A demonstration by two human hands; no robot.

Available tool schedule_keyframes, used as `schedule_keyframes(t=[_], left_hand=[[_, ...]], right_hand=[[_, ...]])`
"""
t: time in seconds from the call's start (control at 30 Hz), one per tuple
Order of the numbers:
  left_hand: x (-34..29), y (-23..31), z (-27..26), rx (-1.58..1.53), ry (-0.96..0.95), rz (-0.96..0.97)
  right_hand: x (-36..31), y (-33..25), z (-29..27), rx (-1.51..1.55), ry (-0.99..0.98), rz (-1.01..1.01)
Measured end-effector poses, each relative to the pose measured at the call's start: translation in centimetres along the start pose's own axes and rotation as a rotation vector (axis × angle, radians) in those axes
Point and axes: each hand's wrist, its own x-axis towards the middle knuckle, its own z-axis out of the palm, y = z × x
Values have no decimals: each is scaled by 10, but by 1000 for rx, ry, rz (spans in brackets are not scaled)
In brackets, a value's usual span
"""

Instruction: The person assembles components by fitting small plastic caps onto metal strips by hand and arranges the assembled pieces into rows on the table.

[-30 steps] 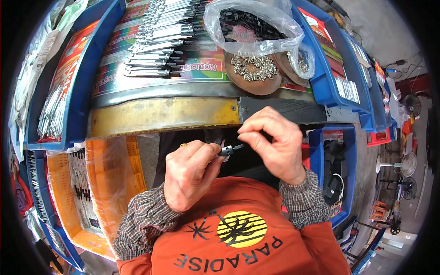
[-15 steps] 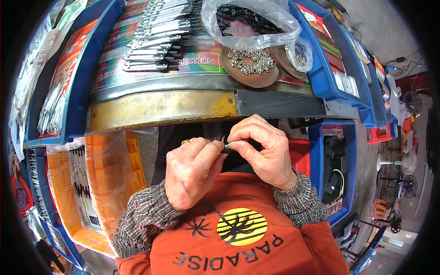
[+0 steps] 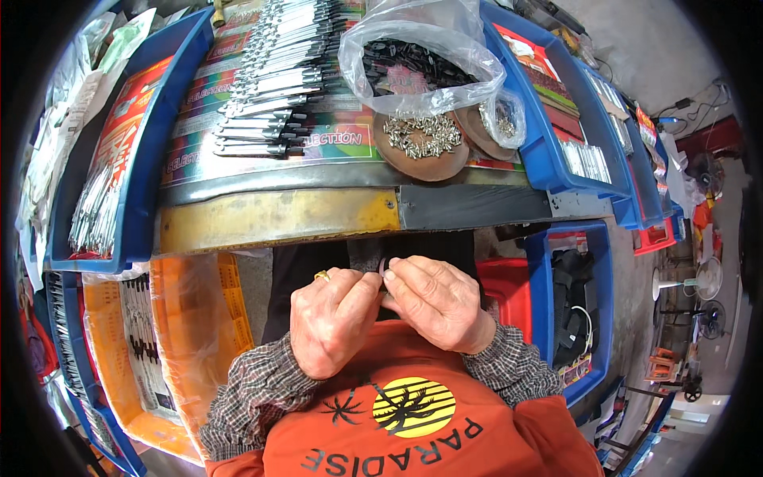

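Low in front of my body, just below the table edge, my two hands meet at the fingertips. My left hand [image 3: 332, 318], with a gold-coloured ring on one finger, is closed in a pinch. My right hand [image 3: 437, 306] is closed too, its fingers pressed against the left fingertips. Whatever lies between them is mostly hidden; only a thin pinkish curved sliver [image 3: 381, 266] shows at the tips. Beyond the edge, a round brown dish [image 3: 413, 167] holds many small silver metal pins. Left of it lie rows of slim silver metal pieces [image 3: 266, 107] with dark ends.
A clear plastic bag [image 3: 373, 99] of black parts stands behind the dish. Blue trays flank the table, left [image 3: 143, 199] and right [image 3: 548, 171]. Below are an orange crate [image 3: 99, 334] at left, and a red container [image 3: 507, 290] and blue bin [image 3: 543, 318] at right.
My right hand has turned, its fingers now folding over toward the left fingertips. A small dark piece seen between the fingers earlier is now covered. The table appears lower in view.
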Motion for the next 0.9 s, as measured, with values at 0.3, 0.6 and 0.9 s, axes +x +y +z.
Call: schedule_keyframes(t=[0.3,0.6,0.9], left_hand=[[1,-1,4,32,-39,-6],[16,-2,-3,33,44,2],[12,-11,-4,44,64,-53]], right_hand=[[0,5,1,15,16,25],[30,37,-17,16,62,121],[49,79,-6,-222,-39,238]])
